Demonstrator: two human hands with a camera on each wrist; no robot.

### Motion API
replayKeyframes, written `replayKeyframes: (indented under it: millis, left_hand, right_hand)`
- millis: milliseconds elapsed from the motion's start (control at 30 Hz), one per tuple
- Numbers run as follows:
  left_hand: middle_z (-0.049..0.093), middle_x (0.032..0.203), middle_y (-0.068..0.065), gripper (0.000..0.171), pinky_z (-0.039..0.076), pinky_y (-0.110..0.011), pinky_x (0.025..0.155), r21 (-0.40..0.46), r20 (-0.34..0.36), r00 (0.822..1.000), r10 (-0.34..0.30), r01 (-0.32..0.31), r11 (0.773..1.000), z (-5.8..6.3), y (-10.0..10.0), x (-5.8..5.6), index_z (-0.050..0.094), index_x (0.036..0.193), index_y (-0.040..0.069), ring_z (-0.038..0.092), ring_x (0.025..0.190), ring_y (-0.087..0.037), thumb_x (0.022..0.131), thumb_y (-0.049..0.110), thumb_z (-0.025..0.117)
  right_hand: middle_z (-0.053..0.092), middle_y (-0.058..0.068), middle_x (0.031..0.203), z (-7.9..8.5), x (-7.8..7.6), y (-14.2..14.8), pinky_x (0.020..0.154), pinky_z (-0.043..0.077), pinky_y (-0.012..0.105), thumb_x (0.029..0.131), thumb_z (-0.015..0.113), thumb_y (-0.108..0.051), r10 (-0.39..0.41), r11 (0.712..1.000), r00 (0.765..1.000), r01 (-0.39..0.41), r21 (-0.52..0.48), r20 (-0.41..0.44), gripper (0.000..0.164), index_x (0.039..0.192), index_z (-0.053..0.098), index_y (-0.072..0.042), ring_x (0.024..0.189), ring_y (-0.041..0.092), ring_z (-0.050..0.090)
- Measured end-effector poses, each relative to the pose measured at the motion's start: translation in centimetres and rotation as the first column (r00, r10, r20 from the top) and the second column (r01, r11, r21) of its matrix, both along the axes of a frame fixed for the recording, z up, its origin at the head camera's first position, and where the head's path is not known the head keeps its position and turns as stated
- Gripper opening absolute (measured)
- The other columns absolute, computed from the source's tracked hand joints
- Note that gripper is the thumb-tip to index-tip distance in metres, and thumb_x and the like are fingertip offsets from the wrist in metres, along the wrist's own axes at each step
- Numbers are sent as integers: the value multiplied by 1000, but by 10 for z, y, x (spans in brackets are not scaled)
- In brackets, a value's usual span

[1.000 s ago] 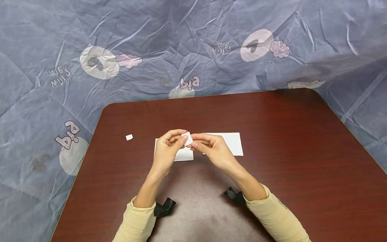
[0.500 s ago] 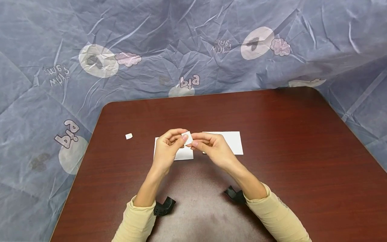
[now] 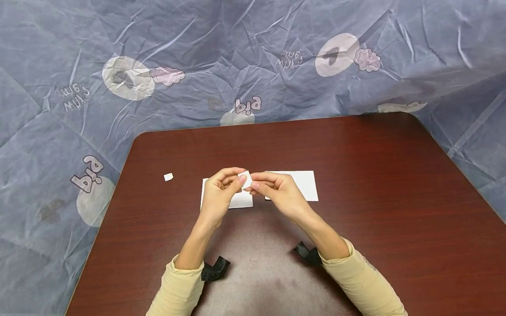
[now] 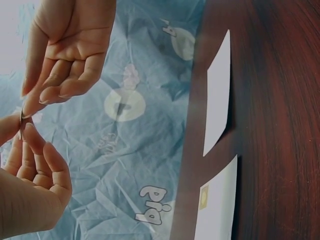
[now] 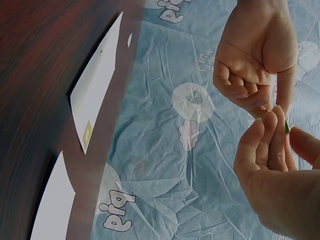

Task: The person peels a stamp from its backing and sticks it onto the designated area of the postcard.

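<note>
My left hand [image 3: 215, 195] pinches a small white paper square [image 3: 247, 181] between thumb and fingers. From the other side, my right hand [image 3: 283, 196] pinches its right edge with thumb and index finger. The square is raised above the table between the two hands, white face up in the head view. A sliver of green [image 5: 287, 127] shows at the right fingertips in the right wrist view. Under the hands lie two white cards, a left card [image 3: 241, 201] and a right card [image 3: 306, 186], both partly covered by the hands in the head view. A small gold patch [image 4: 204, 197] is on the left card.
Another small white piece [image 3: 168, 177] lies on the dark red-brown table [image 3: 379, 197], left of the cards. A blue-grey printed sheet [image 3: 205, 52] hangs behind the table. Black wrist mounts [image 3: 215, 270] stick out from both sleeves.
Both hands keep their hold on the paper square with scarcely any movement. The whole head view has shifted very slightly.
</note>
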State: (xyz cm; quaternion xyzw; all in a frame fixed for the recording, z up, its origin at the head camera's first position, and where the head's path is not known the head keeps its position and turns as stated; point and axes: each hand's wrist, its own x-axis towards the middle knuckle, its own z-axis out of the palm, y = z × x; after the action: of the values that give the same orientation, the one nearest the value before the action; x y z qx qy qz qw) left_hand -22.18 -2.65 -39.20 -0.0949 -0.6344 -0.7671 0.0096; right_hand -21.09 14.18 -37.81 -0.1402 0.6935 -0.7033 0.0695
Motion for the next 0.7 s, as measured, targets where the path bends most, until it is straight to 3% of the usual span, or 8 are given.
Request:
replayKeyframes:
  millis: [267, 400, 500, 600, 700]
  left_hand:
    - [67, 77, 0, 20, 49, -26, 68, -44, -45, 999, 4, -6, 999, 2, -2, 0, 66, 106, -12, 61, 70, -13, 94, 3, 58]
    - [68, 76, 0, 18, 49, -30, 71, -98, -16, 1000, -3, 2, 995, 2, -4, 0, 67, 102, -10, 60, 71, -15, 93, 3, 60]
    - [69, 77, -1, 16, 49, -34, 74, -152, 7, 1000, -5, 6, 988, 2, -4, 0, 68, 100, -8, 60, 74, -19, 92, 4, 62]
    - [69, 80, -6, 14, 49, -36, 78, -193, -5, 1000, -16, 14, 981, 2, -3, 2, 69, 99, -6, 61, 80, -24, 92, 5, 63]
    - [70, 82, -11, 13, 50, -35, 79, -224, -19, 1000, -24, 20, 974, 2, -2, 2, 70, 98, -5, 62, 83, -25, 91, 5, 64]
  right_hand:
    - [70, 14, 96, 1, -2, 4, 82, 51, 32, 92, 59, 2, -83, 997, 996, 83, 1, -15, 24, 114, 62, 10, 82, 15, 67]
    - [69, 16, 97, 0, -4, 6, 85, 51, 40, 92, 59, 3, -116, 993, 991, 117, 12, -73, 23, 113, 63, 10, 80, 13, 65]
    - [69, 15, 95, -1, -4, 7, 83, 52, 39, 92, 61, 0, -136, 988, 983, 144, 59, -124, 22, 112, 65, 7, 79, 14, 64]
    - [69, 12, 92, -2, -3, 6, 78, 52, 31, 91, 63, -2, -169, 974, 962, 196, 113, -215, 21, 111, 68, 3, 79, 17, 64]
    - [69, 8, 89, -5, -3, 3, 72, 51, 27, 87, 67, 0, -201, 952, 913, 267, 147, -354, 23, 110, 69, -1, 76, 19, 64]
